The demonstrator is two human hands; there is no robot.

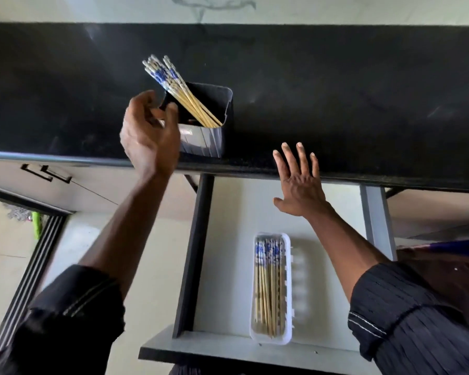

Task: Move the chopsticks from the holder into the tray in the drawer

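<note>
**A:** Handling of the standing chopsticks (179, 90)?

**B:** Judged light, stiff and thin. The shafts are pale, and the blue-and-white tops look glossy, so they are probably slick. They lean together toward the left rear of the holder (209, 139), with the tops well above its rim and the tips in its near right corner. The best hold is a pinch round the whole bundle just above the rim, where the sticks lie close. A slack hold could let one slide out.

**A:** Grips?

**B:** The left grip (149, 136) has its fingers curled at the holder's near left corner, and thumb and forefinger seem to pinch the rim. The frame is blurred there. It is not on the sticks. The right grip (299, 182) has its fingers straight and spread and holds nothing. It is over the table's front edge, above the open drawer (228, 239). Whether it touches the edge, cannot tell.

**A:** Containers?

**B:** The holder is dark, ribbed and rectangular, standing near the front edge of the black table (336, 90), with several sticks in it. The tray (288, 293) is white and long, lying toward the drawer's front. The laid chopsticks (267, 288) lie parallel in its left lane, patterned ends to the rear. The task looks part done.
</note>
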